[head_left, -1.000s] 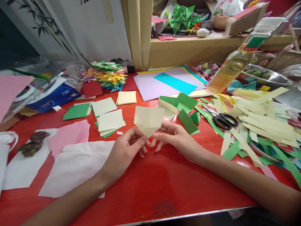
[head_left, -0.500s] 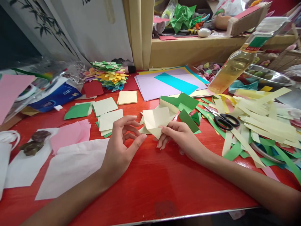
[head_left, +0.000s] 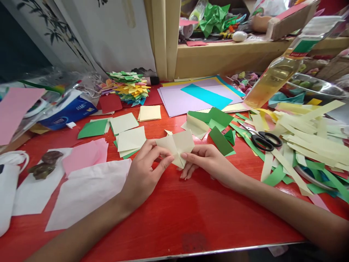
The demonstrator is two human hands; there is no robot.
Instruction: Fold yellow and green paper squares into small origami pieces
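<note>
A pale cream piece of folded paper is held up between my two hands, its creases meeting at a point low in the middle. My left hand pinches its left side between thumb and fingers. On the other side my right hand grips it, thumb in front and fingers behind. Just beyond lie another folded cream paper and folded green papers. Stacked cream squares lie past my left hand, with a green square farther left.
Black-handled scissors rest among cut paper strips at the right. A tilted bottle stands behind them. Lilac sheets lie at the back, beside a colourful pile of folded papers. White tissue is at the left.
My left hand has closed on the left side of the cream paper, having been apart from it. The paper has turned and its folded flaps now spread toward both hands.
</note>
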